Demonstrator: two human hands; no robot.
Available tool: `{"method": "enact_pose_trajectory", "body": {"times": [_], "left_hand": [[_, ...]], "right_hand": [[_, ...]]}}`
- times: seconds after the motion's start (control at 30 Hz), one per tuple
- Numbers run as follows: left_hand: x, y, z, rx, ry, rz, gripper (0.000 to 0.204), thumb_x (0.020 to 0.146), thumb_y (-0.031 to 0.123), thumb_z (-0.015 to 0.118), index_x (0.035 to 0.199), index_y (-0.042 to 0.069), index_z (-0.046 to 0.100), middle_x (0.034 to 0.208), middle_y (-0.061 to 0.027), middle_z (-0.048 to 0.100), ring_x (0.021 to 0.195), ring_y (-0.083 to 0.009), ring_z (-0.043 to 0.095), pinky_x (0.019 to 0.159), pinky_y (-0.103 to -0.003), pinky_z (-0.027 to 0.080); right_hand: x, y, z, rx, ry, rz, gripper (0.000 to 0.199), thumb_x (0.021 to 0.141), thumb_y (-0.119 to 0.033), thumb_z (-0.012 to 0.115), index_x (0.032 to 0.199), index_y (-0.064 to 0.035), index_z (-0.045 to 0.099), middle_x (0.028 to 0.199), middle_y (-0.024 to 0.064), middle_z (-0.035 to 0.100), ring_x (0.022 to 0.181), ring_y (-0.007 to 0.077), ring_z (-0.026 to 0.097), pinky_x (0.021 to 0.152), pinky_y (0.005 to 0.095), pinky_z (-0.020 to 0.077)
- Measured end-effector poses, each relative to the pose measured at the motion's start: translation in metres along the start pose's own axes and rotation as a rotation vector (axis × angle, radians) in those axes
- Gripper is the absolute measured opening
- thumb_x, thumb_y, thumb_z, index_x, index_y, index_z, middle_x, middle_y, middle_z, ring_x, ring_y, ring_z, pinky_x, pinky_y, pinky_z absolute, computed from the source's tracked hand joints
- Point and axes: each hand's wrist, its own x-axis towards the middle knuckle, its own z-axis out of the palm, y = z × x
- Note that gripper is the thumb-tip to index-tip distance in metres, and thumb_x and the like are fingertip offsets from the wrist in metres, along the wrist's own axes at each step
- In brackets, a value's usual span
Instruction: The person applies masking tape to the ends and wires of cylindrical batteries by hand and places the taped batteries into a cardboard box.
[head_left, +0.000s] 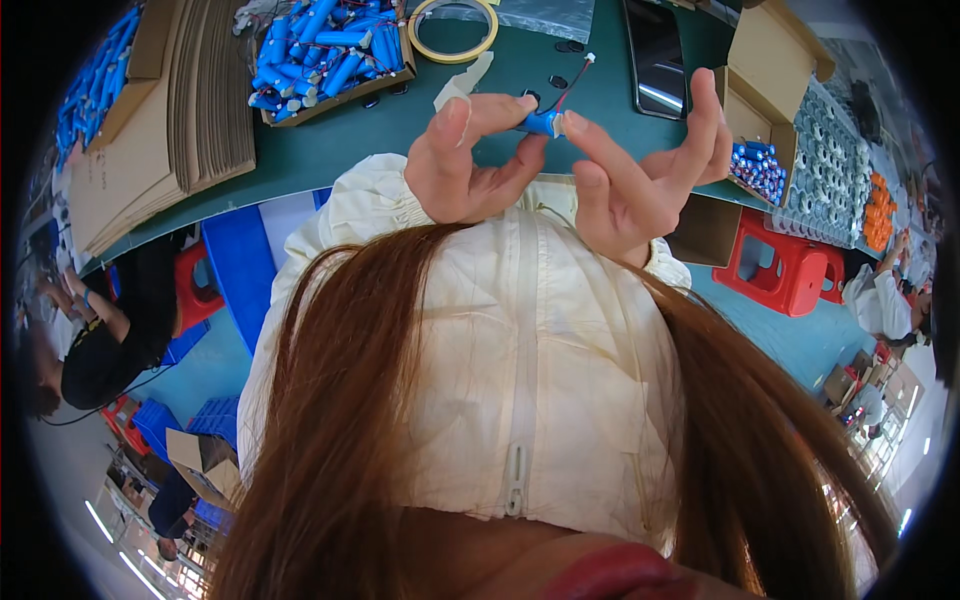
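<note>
My left hand (465,160) pinches a small blue cylindrical battery (541,123) between thumb and fingertips above the table. A thin red and black lead (573,88) rises from the battery to a small white connector. A strip of pale masking tape (464,82) sticks up by the fingers of my left hand. My right hand (640,185) is open with its fingers spread. Its index fingertip touches the right end of the battery, where a whitish patch shows. Small black discs (557,81) lie on the table beyond my hands.
A carton of blue wired batteries (330,60) and stacked cardboard (200,100) stand on the left of the green table (340,150). At the back are a tape roll (452,55) and a dark phone (655,60). A box of small cells (758,170) stands right, above red stools (775,265).
</note>
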Motion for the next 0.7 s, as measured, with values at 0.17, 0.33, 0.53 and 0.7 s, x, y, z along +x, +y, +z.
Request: {"method": "enact_pose_trajectory", "body": {"times": [0.17, 0.33, 0.53, 0.7], "left_hand": [[0.003, 0.004, 0.0, 0.036, 0.011, 0.002, 0.097, 0.063, -0.008, 0.071, 0.137, -0.006, 0.008, 0.09, -0.0182, 0.062, 0.071, -0.027, 0.064, 0.062, -0.032, 0.052], [0.006, 0.004, 0.002, 0.048, 0.032, 0.012, 0.094, 0.062, -0.007, 0.072, 0.135, -0.009, 0.013, 0.087, -0.0173, 0.063, 0.068, -0.0265, 0.064, 0.058, -0.031, 0.052], [0.004, 0.003, 0.003, 0.052, 0.064, 0.013, 0.092, 0.061, -0.007, 0.072, 0.135, -0.009, 0.015, 0.085, -0.0165, 0.064, 0.067, -0.0252, 0.065, 0.057, -0.029, 0.052], [0.004, 0.004, 0.004, 0.022, 0.089, 0.007, 0.092, 0.062, -0.007, 0.071, 0.135, -0.008, 0.016, 0.085, -0.0161, 0.064, 0.067, -0.0247, 0.065, 0.058, -0.029, 0.052]], "right_hand": [[0.0, 0.003, 0.005, 0.186, 0.021, 0.033, 0.031, 0.083, -0.038, 0.055, 0.085, -0.0135, 0.074, 0.136, 0.0286, 0.031, 0.122, 0.0328, 0.03, 0.093, 0.0393, 0.0267], [-0.004, 0.005, 0.013, 0.599, 0.166, 0.082, 0.03, 0.086, -0.033, 0.055, 0.085, -0.0096, 0.073, 0.139, 0.0295, 0.022, 0.126, 0.0338, 0.026, 0.092, 0.0411, 0.031], [-0.003, 0.003, 0.008, 0.518, 0.02, 0.115, 0.029, 0.085, -0.031, 0.055, 0.085, -0.0081, 0.072, 0.139, 0.0286, 0.024, 0.125, 0.0335, 0.027, 0.092, 0.0413, 0.0308], [-0.003, 0.001, 0.006, 0.403, 0.016, 0.132, 0.029, 0.084, -0.034, 0.056, 0.085, -0.0096, 0.073, 0.138, 0.0266, 0.028, 0.122, 0.0325, 0.03, 0.09, 0.0405, 0.0309]]}}
